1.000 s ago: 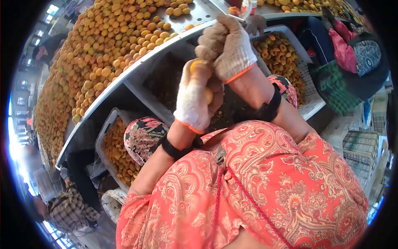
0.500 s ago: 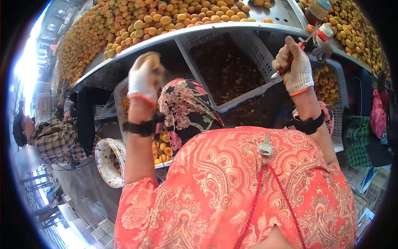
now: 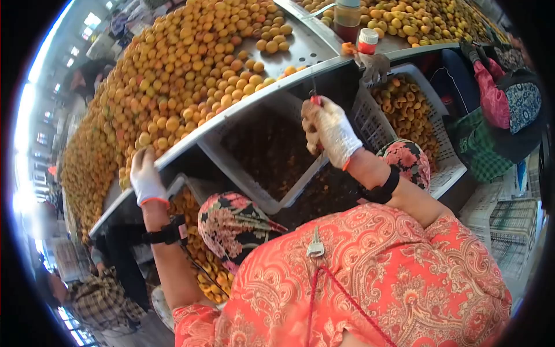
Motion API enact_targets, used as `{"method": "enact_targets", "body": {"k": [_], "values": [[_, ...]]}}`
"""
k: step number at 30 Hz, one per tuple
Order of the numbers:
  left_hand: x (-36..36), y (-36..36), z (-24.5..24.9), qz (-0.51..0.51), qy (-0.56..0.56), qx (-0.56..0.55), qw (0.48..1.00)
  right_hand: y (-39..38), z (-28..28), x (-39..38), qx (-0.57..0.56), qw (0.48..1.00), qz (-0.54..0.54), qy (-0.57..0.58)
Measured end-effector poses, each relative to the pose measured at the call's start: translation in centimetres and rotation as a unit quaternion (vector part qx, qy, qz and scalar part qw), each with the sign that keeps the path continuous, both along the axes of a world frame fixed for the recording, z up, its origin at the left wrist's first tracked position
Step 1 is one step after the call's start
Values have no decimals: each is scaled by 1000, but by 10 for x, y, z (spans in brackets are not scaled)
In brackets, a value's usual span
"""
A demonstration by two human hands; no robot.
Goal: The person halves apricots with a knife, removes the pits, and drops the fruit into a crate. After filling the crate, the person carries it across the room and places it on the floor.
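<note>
Lying in a big heap, the round yellow-orange fruit point(image 3: 196, 52) sits on a shiny grey metal table point(image 3: 299, 41), and the long white rim point(image 3: 243, 104) likely stops it from rolling off. The left hand point(image 3: 148, 176), in a white cloth glove, is at that rim with bent fingers, right next to the nearest fruit. I cannot tell if it has hold of one. The right hand point(image 3: 332, 130), in a white glove with brown stains, is closed around a small tool with a red part and a thin dark tip point(image 3: 315, 99). The tip points away from the body, maybe to keep it from poking anyone. A pale plastic crate of dark bits point(image 3: 269, 203) sits near the knees, probably for easy reach. The white plastic crate on the right point(image 3: 444, 130) has holes in its walls and holds soft-looking cut fruit point(image 3: 404, 107), curled like little cups.
</note>
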State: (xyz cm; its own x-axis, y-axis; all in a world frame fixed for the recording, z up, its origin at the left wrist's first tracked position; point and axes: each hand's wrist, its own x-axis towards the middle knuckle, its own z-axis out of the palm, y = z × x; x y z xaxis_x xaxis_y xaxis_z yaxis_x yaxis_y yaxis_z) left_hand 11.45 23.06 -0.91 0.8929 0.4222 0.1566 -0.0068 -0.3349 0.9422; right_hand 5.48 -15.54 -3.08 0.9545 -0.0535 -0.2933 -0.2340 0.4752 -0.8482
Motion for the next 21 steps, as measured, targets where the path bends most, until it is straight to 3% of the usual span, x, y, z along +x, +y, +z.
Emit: {"method": "enact_targets", "body": {"k": [5,7,9,11,13,15,16,17,19,21], "values": [[78,-146,0,-262,-28,179,948,-15,-13,8,-35,999,40,-7],[100,-192,-6,-293,36,295,909,-26,-9,10,-24,998,50,24],[133,-217,-25,-292,3,493,819,-36,-14,11,-57,996,63,33],[153,-233,-37,-296,44,557,774,-44,-15,12,-38,997,59,34],[175,-250,-38,-369,163,623,670,-51,-18,14,-87,996,31,-8],[185,-257,-42,-368,219,642,636,-55,-34,17,-13,999,33,-12],[192,-255,-44,-392,235,609,649,-56,-38,16,9,999,40,-6],[195,-252,-43,-416,252,573,659,-57,-40,16,-75,996,50,-13],[183,-258,-29,-372,233,632,638,-61,-27,14,-154,987,44,1],[182,-248,-41,-309,151,604,719,-62,-33,17,-131,991,14,-38]]}}
